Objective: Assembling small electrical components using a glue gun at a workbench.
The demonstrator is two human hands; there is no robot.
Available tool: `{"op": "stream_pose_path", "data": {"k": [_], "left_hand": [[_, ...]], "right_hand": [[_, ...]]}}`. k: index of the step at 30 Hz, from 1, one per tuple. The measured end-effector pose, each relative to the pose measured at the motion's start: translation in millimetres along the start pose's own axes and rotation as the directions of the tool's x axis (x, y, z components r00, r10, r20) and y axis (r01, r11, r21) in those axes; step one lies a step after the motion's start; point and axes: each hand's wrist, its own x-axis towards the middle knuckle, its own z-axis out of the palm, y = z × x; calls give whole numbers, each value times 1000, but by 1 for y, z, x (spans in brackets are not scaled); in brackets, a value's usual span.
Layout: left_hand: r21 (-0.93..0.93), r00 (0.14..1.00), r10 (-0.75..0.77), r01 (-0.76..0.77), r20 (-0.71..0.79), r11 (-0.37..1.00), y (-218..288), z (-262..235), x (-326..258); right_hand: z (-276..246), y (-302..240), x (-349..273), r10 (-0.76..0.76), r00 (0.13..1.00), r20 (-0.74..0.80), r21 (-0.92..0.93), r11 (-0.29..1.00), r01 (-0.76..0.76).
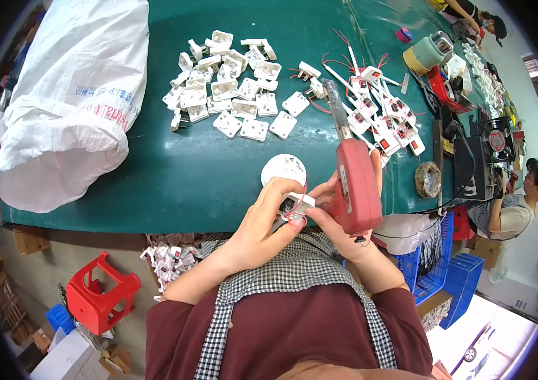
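Risk: your left hand (pixel 262 218) pinches the small white switch part (pixel 295 204) over your lap at the green bench (pixel 174 171) edge while your right hand (pixel 338 218) clamps the red soldering gun (pixel 352 183), so a slip could burn fingers or snag the red wires (pixel 299 218).

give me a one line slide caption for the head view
Left hand and right hand hold a small white plastic part with red wires; red soldering gun above green table.

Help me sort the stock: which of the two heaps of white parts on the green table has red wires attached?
The right-hand heap, just beyond the tip of the red soldering gun. Its pieces trail thin red wires; the left heap is bare white plug pieces with none.
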Motion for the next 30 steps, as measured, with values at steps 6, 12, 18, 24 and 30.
{"op": "stream_pose_path", "data": {"k": [6,12,18,24,30], "left_hand": [[-362,973,-207,228,98,904,-5,-10,1],[-539,974,-214,222,80,812,-5,-12,4],[-290,970,-236,240,49,926,9,-18,3],[-52,997,-66,64,-35,997,8,-12,3],[183,996,-30,45,-88,982,11,-12,1]], "right_hand": [[8,-5,2,213,977,-2,99,972,-212],[13,-5,4,235,972,-8,116,966,-233],[4,-13,9,173,985,18,26,985,-173],[19,-14,17,-38,998,44,31,999,36],[17,-18,20,-31,996,82,-24,999,33]]}}
